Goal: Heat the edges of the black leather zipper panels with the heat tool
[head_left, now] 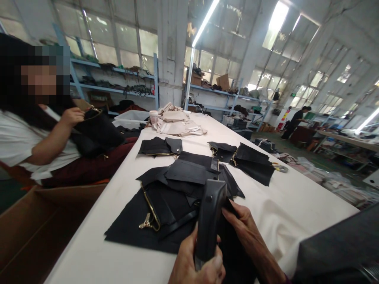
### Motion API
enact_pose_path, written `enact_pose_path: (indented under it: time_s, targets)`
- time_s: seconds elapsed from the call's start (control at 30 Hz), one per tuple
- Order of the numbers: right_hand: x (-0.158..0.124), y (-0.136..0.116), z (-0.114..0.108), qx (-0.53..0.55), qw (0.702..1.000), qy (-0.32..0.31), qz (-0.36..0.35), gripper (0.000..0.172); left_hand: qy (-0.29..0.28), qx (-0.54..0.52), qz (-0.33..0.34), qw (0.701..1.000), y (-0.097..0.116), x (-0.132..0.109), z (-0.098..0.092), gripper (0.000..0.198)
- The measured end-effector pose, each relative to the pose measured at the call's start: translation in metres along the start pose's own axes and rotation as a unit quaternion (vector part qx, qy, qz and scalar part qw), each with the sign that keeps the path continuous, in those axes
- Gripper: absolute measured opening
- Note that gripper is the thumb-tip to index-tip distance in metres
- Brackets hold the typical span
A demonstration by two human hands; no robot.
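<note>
My left hand (189, 256) is closed, with fingers on both sides of a dark, elongated, block-shaped tool (210, 221); its exact kind I cannot make out. Between the thumb and fingers of my right hand (245, 225) is the edge of a black leather-like piece (232, 209), whose lower part hangs in shadow behind the tool. Just beyond lies a pile of flat black bag pieces (189, 173). One black piece has a gold zipper (151, 209) with a gold puller at its end. Farther up the white table (124, 193) lie more black zippered pieces (161, 148).
Scissors (280, 167) lie near the right table edge. A pale pink stack (174, 120) is at the far end. A seated person (26, 130) at left handles a black bag. A cardboard box (59, 221) stands below; a dark grey object (340, 244) is at lower right.
</note>
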State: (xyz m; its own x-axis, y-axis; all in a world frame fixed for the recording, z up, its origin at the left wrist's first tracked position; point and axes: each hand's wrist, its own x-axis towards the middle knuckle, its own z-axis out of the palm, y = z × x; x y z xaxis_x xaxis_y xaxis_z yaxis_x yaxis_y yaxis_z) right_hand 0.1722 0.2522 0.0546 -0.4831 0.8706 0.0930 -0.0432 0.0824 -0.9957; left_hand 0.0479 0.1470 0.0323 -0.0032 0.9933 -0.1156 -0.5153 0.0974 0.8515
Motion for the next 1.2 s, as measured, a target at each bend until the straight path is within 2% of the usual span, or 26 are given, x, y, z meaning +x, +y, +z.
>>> enact_pose_path:
  time_s: [0.17,0.27,0.37,0.5,0.57,0.63,0.73,0.8,0.9,1.03,1.1,1.2]
  targets:
    - [-0.007,-0.001,0.005,0.035,0.998,0.015,0.046,0.024,-0.012,0.004,0.008,1.0,0.005,-0.006,-0.004,0.049]
    - [-0.003,-0.006,0.011,0.031,0.998,0.041,0.031,0.022,-0.018,-0.021,0.006,1.0,-0.002,-0.013,-0.006,0.05]
    - [-0.003,-0.008,0.021,0.008,0.999,0.038,0.012,0.018,-0.025,-0.026,0.011,0.999,-0.006,-0.019,-0.008,0.051]
    - [-0.012,-0.012,0.022,-0.021,0.998,0.033,0.038,0.025,0.014,-0.026,0.026,0.999,-0.001,-0.024,-0.01,0.048]
    - [-0.017,-0.021,0.012,-0.031,0.996,0.073,0.048,0.027,0.055,-0.034,0.048,0.997,0.001,-0.028,-0.013,0.047]
    - [-0.021,-0.035,-0.004,-0.043,0.988,0.142,0.04,0.031,0.101,-0.05,0.06,0.992,0.002,-0.031,-0.016,0.046]
    - [-0.024,-0.056,-0.031,-0.079,0.964,0.255,-0.006,0.04,0.151,-0.07,0.066,0.984,0.002,-0.037,-0.021,0.046]
    - [-0.024,-0.06,-0.047,-0.116,0.944,0.307,-0.039,0.043,0.164,-0.078,0.068,0.981,0.001,-0.04,-0.024,0.046]
    - [-0.018,-0.041,-0.064,-0.184,0.93,0.313,-0.055,0.042,0.167,-0.079,0.072,0.98,-0.001,-0.043,-0.029,0.046]
    - [-0.013,0.016,-0.072,-0.327,0.917,0.226,-0.033,0.034,0.178,-0.07,0.072,0.979,-0.007,-0.047,-0.037,0.047]
    - [-0.014,0.038,-0.07,-0.417,0.884,0.208,-0.042,0.034,0.189,-0.074,0.07,0.977,-0.009,-0.048,-0.04,0.046]
    - [-0.009,0.048,-0.06,-0.521,0.824,0.198,-0.099,0.051,0.201,-0.085,0.073,0.973,-0.009,-0.049,-0.043,0.045]
